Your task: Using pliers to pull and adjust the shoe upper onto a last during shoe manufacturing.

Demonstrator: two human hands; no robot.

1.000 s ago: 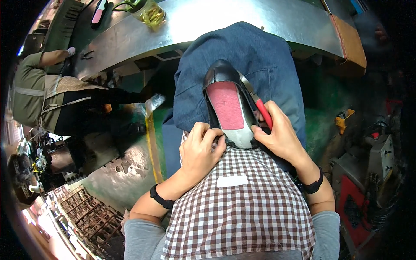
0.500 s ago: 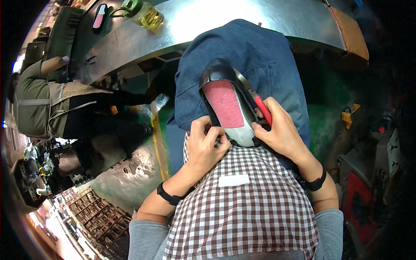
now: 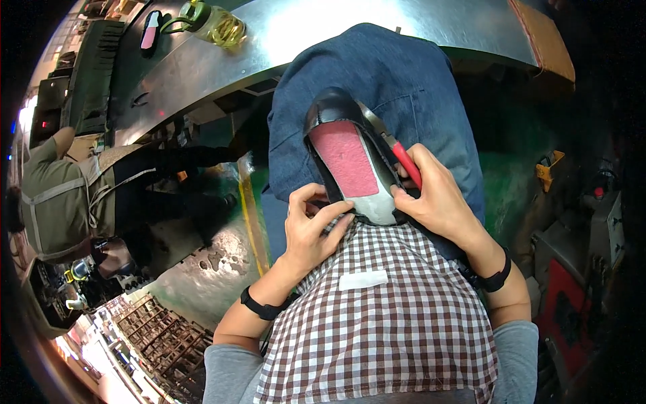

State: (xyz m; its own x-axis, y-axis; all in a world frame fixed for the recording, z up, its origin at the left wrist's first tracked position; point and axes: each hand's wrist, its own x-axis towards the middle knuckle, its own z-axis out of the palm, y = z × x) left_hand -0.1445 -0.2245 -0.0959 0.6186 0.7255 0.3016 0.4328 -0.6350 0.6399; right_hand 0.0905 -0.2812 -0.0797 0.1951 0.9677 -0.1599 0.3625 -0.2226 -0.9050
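A black shoe (image 3: 332, 108) rests on my lap with its toe pointing away from me. Its inside shows a pink pad (image 3: 346, 158) and a white heel area (image 3: 377, 209). The thumb and fingers of my left hand (image 3: 308, 223) pinch the black edge at the left of the heel. On the other side, my right hand (image 3: 434, 195) grips a red-handled tool with a metal end (image 3: 406, 165), which lies along the shoe's right side. My right thumb presses the shoe's edge near the heel. The tool's exact kind is unclear.
A metal workbench (image 3: 444, 30) spans the far side, with a green-lidded bottle (image 3: 219, 28) and another insole or shoe piece (image 3: 151, 35) on it. A person (image 3: 64, 195) stands at the left. Racks (image 3: 158, 337) stand lower left, machinery (image 3: 572, 289) at the right.
My left fingers have shifted slightly along the shoe's heel edge, with the index finger straighter. The person at the left has changed posture. My right hand's grip is unchanged.
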